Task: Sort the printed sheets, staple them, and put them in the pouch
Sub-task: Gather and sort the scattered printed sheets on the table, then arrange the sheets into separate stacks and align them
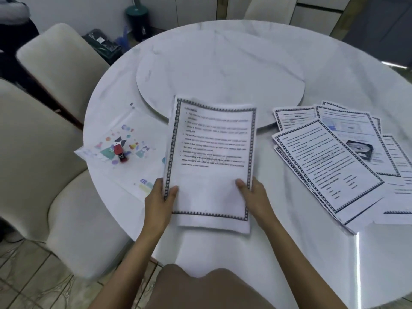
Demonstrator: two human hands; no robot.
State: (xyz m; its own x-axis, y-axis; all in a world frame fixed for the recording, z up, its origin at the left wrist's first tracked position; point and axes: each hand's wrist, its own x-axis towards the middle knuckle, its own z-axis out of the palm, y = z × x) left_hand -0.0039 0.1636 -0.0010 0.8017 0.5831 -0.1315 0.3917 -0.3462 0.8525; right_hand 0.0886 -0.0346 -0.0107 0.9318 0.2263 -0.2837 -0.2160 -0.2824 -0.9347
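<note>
- We hold a stack of printed sheets (209,157) just in front of the round turntable (220,63), and its far edge overlaps the turntable's near rim.
- Our left hand (159,197) grips the stack's lower left edge, with the thumb on top of the patterned border and the fingers hidden under the paper.
- Our right hand (254,195) pinches the lower right edge the same way, with the thumb on the page and the fingers beneath.
- The top page has a dark chain-like border and bulleted lines of print. The print is too blurred for us to read, and a faint grey mark across the middle is just as illegible.
- The pouch (133,139) is clear with coloured shapes on it. It lies flat on the table (289,253) near the turntable's near-left rim, and its small coloured label is unreadable.
- The red stapler (120,151) stands on the pouch.
- The loose sheets (330,161) fan out in an overlapping heap off the turntable's near-right rim. They have the same border, one carries a dark picture, and their text is blurred.
- A cream chair (60,63) stands left of the turntable, beyond the table edge.
- A dark green bin (138,21) sits on the floor beyond the turntable, to the left.
</note>
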